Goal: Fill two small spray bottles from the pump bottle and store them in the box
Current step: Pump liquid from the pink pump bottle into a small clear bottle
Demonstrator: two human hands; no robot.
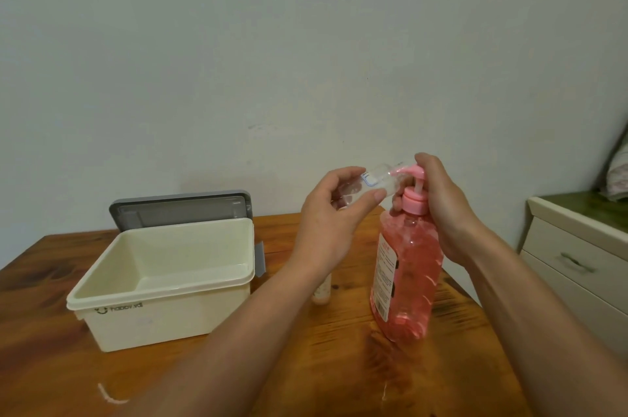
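Note:
A tall pump bottle (407,267) of pink liquid stands on the wooden table (40,348), right of centre. My right hand (441,209) wraps around its pink pump head from the right. My left hand (329,212) holds a small clear spray bottle (380,180) tilted on its side, its open mouth at the pump's nozzle. A second small bottle (323,292) stands on the table under my left wrist, mostly hidden. The cream box (163,284) sits open and empty to the left.
The box's grey lid (180,209) leans upright behind it against the wall. A cream drawer cabinet (577,256) stands to the right of the table. Small white marks lie near the table's front edge.

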